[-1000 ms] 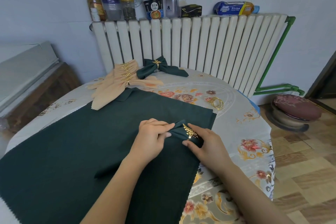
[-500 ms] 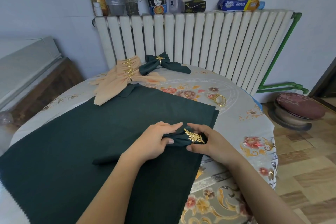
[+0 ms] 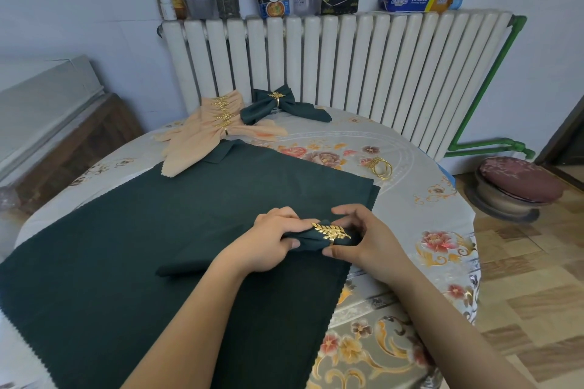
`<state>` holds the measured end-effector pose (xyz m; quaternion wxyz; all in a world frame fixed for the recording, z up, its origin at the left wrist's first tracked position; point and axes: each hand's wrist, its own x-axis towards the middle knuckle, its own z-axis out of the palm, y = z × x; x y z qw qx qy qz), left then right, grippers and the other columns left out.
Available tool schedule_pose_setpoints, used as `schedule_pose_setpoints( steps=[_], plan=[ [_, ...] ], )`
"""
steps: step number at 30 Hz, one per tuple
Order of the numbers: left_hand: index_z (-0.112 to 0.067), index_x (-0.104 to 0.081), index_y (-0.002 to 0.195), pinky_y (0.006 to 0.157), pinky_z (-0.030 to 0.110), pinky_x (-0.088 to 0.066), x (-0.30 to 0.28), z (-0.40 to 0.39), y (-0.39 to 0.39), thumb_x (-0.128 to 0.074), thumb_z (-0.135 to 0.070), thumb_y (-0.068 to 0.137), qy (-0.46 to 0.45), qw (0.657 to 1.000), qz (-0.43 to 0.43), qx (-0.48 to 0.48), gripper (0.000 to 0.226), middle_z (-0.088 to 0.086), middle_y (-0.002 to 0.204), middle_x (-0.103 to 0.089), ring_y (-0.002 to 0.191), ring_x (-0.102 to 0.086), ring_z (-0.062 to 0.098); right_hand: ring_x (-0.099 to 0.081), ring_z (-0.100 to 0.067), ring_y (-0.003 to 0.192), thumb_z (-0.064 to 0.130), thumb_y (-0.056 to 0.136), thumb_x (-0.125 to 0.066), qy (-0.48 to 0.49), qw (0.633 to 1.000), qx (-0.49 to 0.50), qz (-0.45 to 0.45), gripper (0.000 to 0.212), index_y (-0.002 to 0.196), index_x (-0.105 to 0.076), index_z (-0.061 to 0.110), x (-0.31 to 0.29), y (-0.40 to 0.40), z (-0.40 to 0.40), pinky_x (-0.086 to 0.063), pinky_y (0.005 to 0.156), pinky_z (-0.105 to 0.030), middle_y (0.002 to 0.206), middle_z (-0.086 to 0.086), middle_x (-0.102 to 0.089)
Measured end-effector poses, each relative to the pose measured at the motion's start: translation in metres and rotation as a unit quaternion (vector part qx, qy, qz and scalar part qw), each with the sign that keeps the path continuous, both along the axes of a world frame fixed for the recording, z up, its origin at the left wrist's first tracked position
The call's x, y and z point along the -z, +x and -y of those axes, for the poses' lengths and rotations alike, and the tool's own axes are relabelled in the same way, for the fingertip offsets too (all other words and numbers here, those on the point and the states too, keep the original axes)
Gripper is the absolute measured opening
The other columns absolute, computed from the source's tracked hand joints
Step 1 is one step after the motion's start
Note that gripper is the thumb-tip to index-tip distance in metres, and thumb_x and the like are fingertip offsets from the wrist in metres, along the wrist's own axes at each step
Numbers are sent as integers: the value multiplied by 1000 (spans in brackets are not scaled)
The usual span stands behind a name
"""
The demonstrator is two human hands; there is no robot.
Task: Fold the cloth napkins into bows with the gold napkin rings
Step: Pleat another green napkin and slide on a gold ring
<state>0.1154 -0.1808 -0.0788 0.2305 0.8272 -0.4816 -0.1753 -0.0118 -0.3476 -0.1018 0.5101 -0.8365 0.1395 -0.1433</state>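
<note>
A folded dark green napkin (image 3: 311, 238) lies across flat dark green cloths (image 3: 151, 230) near the table's front. A gold leaf napkin ring (image 3: 331, 232) sits around its right end. My left hand (image 3: 268, 241) grips the napkin just left of the ring. My right hand (image 3: 363, 238) pinches the ring between thumb and fingers. A finished green bow (image 3: 281, 104) with a gold ring lies at the back, beside several peach napkins (image 3: 208, 133) with gold rings.
Spare gold rings (image 3: 379, 167) lie on the floral tablecloth (image 3: 442, 249) at the right. A white radiator (image 3: 347, 73) stands behind the table, with jars and bottles on top. A round stool (image 3: 518, 186) is on the floor to the right.
The ring has slid a little further along the napkin, and my right hand's fingers have lifted over it. The view has tilted slightly.
</note>
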Motion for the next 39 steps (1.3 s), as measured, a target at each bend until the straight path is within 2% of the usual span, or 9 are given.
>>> schedule_pose_setpoints(
  steps=[6,10,13,15,19,23,26,30,39],
  plan=[
    [-44,-53,124,105,41,-28,2,-2,4,-50,-13,95,0,998,-57,-4,43,-15,111,-42,116,-37,19,-66,-6,89,20,62,-87,15,1000,9,20,44,98,-63,29,0,-2,-1,-55,79,-25,95,9,-71],
    [-48,-54,94,106,40,-23,-1,2,3,-48,-12,95,40,999,-25,22,36,-12,118,-42,118,-34,19,-65,-3,88,19,62,-86,0,1000,4,22,42,95,-64,32,0,-2,-3,-52,75,-17,95,11,-71],
    [-35,-62,106,105,37,-23,2,4,2,-50,-12,95,34,999,-24,16,29,-12,120,-44,118,-34,19,-65,0,89,18,65,-85,-4,1000,-8,17,42,98,-63,32,0,-3,-2,-51,75,-14,96,14,-71],
    [-43,-61,113,103,34,-28,5,3,2,-54,-9,91,-4,998,-69,0,42,-15,115,-48,117,-39,17,-64,3,89,20,66,-84,-13,1000,-23,5,42,99,-61,34,-1,-2,-4,-50,75,-13,95,17,-71],
    [-43,-50,107,95,29,-39,3,0,-1,-61,-6,85,-61,984,-152,-62,44,-16,108,-56,111,-50,14,-62,7,91,27,66,-83,-53,998,-22,-3,41,97,-57,36,-1,0,-10,-47,75,-9,96,20,-69],
    [-49,-43,124,101,32,-25,-1,0,-5,-60,-35,77,-13,999,-45,-15,52,-15,112,-52,112,-42,12,-61,4,86,32,65,-83,-59,998,-11,13,37,94,-61,32,3,1,-7,-47,71,-13,92,18,-68],
    [-51,-50,119,100,30,-24,3,7,-15,-73,-62,63,-43,998,13,-51,61,-18,111,-54,109,-44,6,-62,4,85,32,65,-84,-34,999,4,6,37,95,-62,29,4,2,-4,-46,70,-10,92,16,-69],
    [-48,-64,99,95,33,-32,11,14,-18,-78,-58,59,-140,984,23,-106,44,-18,93,-61,93,-51,-1,-65,-1,87,25,70,-81,10,1000,-22,-13,35,98,-59,26,1,-1,2,-49,76,-16,95,11,-71],
    [-48,-58,101,97,33,-30,9,11,-11,-75,-56,67,-88,994,10,-68,39,-19,101,-59,100,-51,0,-64,-2,94,17,79,-74,2,998,-61,-25,35,105,-53,28,0,-2,3,-51,84,-20,106,9,-68]
  ],
)
